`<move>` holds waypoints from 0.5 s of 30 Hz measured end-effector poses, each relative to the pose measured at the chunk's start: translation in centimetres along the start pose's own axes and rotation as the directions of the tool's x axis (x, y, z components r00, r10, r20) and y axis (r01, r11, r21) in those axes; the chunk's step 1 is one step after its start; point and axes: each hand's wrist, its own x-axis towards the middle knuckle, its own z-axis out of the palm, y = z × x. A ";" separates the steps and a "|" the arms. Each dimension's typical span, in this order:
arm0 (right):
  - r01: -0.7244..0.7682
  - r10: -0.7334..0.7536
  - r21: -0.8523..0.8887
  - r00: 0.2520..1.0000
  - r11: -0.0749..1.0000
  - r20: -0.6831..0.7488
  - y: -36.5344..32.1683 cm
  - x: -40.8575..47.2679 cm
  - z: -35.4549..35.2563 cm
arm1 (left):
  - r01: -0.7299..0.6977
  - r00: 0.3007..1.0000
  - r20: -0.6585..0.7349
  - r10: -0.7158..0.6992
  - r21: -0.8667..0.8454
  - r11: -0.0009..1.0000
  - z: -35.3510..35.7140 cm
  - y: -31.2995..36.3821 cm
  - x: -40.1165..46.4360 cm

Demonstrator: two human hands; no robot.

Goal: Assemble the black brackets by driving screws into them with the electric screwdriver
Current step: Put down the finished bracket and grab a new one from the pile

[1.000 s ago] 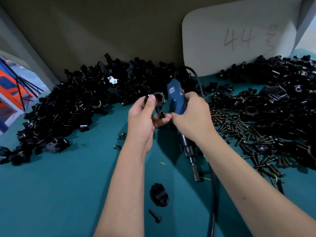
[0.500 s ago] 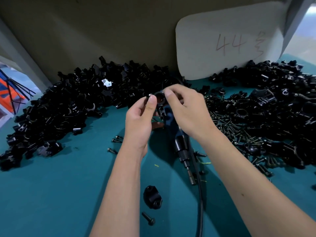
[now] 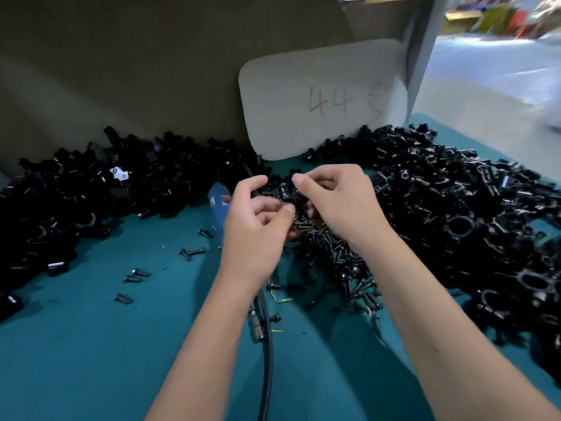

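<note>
Currently both hands work together over the screws point(image 3: 331, 250) heaped mid-tabletop. The left hand point(image 3: 258, 226) has its fingers curled, thumb and forefinger pinching what appears to be a small bracket point(image 3: 283, 189); the part is largely hidden, so the hold cannot be confirmed. The right hand point(image 3: 337, 202) also has curled fingers, pinching at the same part, probably seating a screw; the screw itself is not visible. The screwdriver point(image 3: 218, 205) lies on the tabletop point(image 3: 91, 344) just left of the left hand, its cable point(image 3: 268, 360) running toward the viewer, with neither hand on it.

Procedure, as judged: align the screw square to its hole and start it by hand before taking up the screwdriver. Hold the bracket firmly; a tilted screw may cross-thread.
</note>
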 end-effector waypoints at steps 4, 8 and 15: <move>-0.051 0.018 -0.294 0.993 0.954 -0.114 0.8 1.2 -5.6 | -0.125 0.981 0.176 0.078 0.273 0.954 5.0 1.2 0.9; -0.131 0.044 -0.406 0.975 0.904 -0.216 2.3 2.2 -9.5 | -0.216 0.947 0.313 0.072 0.457 0.863 8.2 1.8 2.5; -0.125 0.037 -0.458 0.980 0.880 -0.197 2.7 5.2 -8.4 | -0.270 0.906 0.422 -0.038 0.644 0.715 9.4 0.7 3.6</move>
